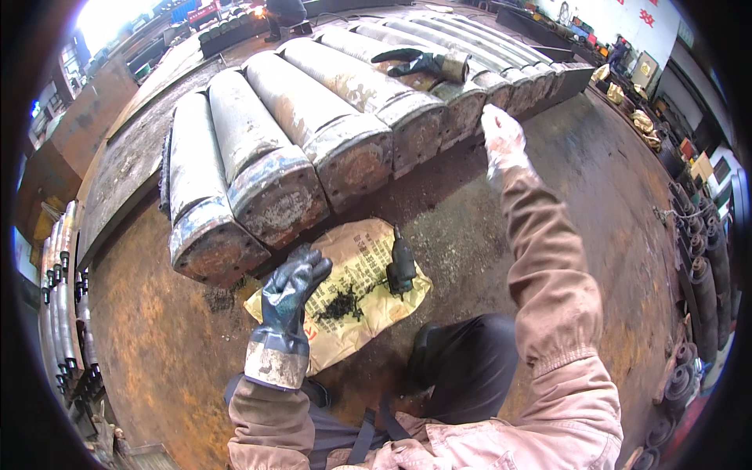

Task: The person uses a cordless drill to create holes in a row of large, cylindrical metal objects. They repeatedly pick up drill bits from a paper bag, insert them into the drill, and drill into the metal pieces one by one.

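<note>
My left hand [291,280], in a dark coated glove with a stained pale cuff, hovers over a yellow printed paper sack [368,317]. Its fingers are curled together; whatever they may hold is hidden. Bare-looking or thinly covered in white, my right hand [504,137] reaches forward with closed fingers beside the end faces of a row of metal cylinders [352,149]. On the sack lie a dark hand-held power tool [402,265] with a narrow tip and a heap of black shavings [342,304]. A loose dark glove [415,63] rests on top of the cylinders.
A rusty steel plate [157,345] spreads around my bent legs [470,360]. Slim rods [59,290] are stacked at the left edge, round metal parts [705,266] at the right. Farther back, a person [286,14] works near bright sparks.
</note>
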